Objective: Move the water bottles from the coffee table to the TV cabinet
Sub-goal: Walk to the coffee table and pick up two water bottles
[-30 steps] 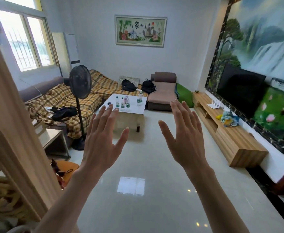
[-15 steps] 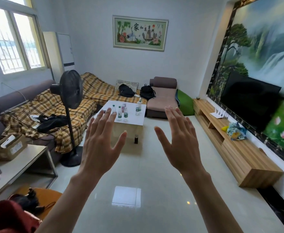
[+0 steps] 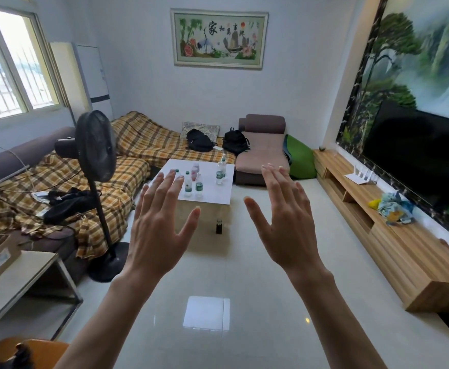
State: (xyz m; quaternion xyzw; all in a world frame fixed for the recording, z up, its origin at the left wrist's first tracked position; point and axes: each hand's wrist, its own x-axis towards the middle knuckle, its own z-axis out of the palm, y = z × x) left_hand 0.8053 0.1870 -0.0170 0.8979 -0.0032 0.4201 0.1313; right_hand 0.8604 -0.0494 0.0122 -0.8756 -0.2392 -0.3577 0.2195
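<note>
Several clear water bottles point(image 3: 199, 185) with green labels stand on the white coffee table point(image 3: 215, 194) across the room, one pinkish bottle among them. The long wooden TV cabinet point(image 3: 393, 230) runs along the right wall under the black TV. My left hand point(image 3: 159, 227) and my right hand point(image 3: 284, 225) are raised in front of me with fingers spread, backs toward me, holding nothing. Both hands are far short of the table. My left fingertips hide part of the table's left side.
A black standing fan point(image 3: 95, 166) stands left of the path by the plaid-covered sofa point(image 3: 127, 182). A side table point(image 3: 18, 283) with a cardboard box is at near left. A small dark bottle point(image 3: 219, 226) sits on the floor by the coffee table. A cloth bundle point(image 3: 393, 209) and a white router point(image 3: 361, 175) lie on the cabinet.
I have moved forward past a wooden doorframe into the room. The coffee table and cabinet look nearer. Both hands stay raised and spread.
</note>
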